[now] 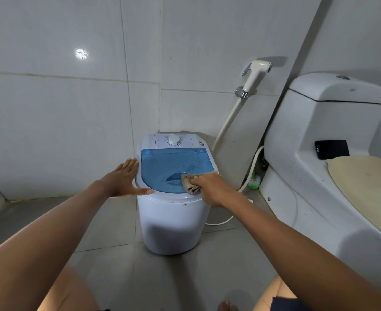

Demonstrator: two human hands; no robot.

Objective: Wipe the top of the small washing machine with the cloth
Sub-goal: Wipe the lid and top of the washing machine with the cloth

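Tiled corner: right hand (209,189) presses crumpled cloth (190,181) on lid (162,167).

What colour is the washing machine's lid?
The lid is translucent blue, set in a white body; the head view, the only one, shows it clearly.

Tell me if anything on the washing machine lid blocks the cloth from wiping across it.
Nothing visible does. The cloth, gripped by the right hand, lies on the blue lid, which is bare apart from droplets. The left hand rests on the machine's left rim, off the lid.
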